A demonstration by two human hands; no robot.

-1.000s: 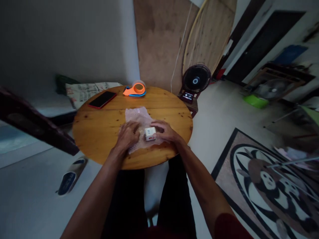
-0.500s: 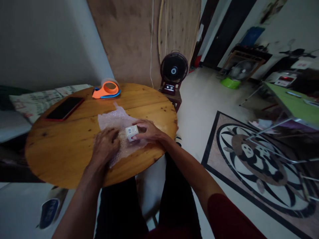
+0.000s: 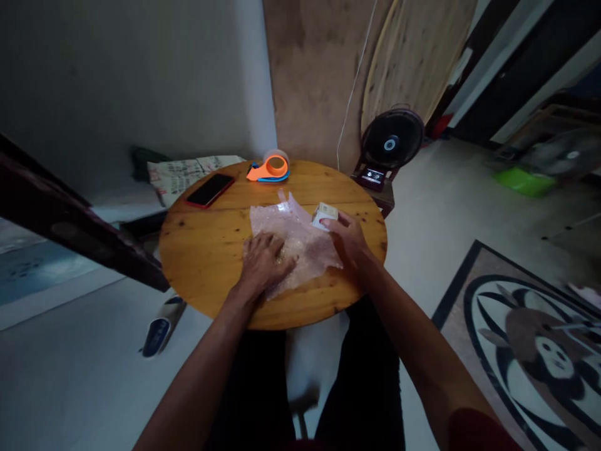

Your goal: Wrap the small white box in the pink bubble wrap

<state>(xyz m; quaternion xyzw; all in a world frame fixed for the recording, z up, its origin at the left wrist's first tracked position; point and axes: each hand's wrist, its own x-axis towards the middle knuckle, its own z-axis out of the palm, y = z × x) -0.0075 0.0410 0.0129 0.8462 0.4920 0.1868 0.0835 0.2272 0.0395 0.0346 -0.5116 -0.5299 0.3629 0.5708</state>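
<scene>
A sheet of clear bubble wrap [image 3: 310,247] lies spread over the front half of a round wooden table [image 3: 206,263]. My left hand [image 3: 267,260] rests on the left part of the sheet, palm down with its fingers spread. Between the fingers and thumb of my right hand [image 3: 350,235] is a small white box [image 3: 323,215], held tilted by its right side. The box is above the right edge of the bubble wrap; whether it touches the sheet I cannot tell.
An orange tape dispenser [image 3: 271,168] stands at the table's back edge. To its left lies a phone [image 3: 211,189] with a red edge. Beyond the table's right rim, a dark round fan [image 3: 393,139] is on a small stool. A slipper [image 3: 159,332] lies on the floor at left.
My right hand has lifted the white box off the middle of the bubble wrap and carried it right and away from me. My left hand has flattened onto the sheet. The view has swung left.
</scene>
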